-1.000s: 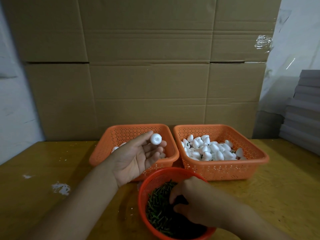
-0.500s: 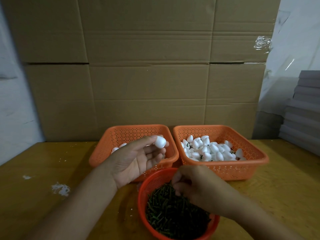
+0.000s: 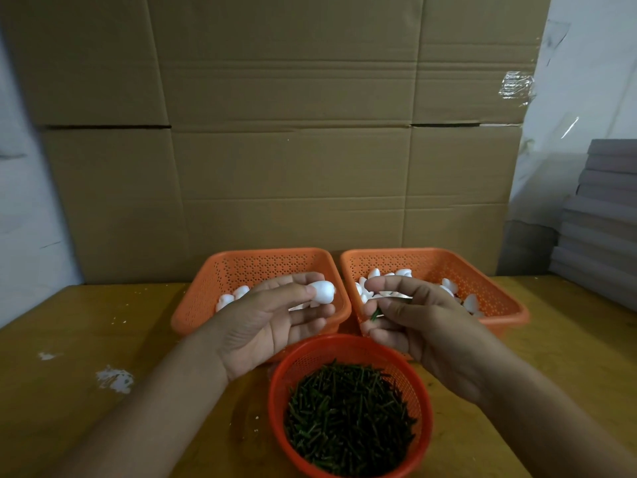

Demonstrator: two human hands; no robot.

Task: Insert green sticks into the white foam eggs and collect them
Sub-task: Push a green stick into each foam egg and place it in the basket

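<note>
foam egg (image 3: pixel 323 291): showing plain white
sticks (image 3: pixel 348 414): showing dark green
baskets (image 3: pixel 441 260): showing orange, perforated
table (image 3: pixel 69 374): showing yellow-brown

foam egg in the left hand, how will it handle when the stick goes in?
Probably very light: the left hand holds the foam egg by fingertips alone. Rounded, so likely to roll if set down. Foam probably dents under a hard pinch.

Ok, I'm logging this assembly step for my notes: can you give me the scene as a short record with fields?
left hand: pinches one white foam egg at its fingertips
right hand: holds a green stick
round red basket: nearest, full of green sticks
left orange basket: a few eggs
right orange basket: many eggs
stick in the held egg: not yet
</note>
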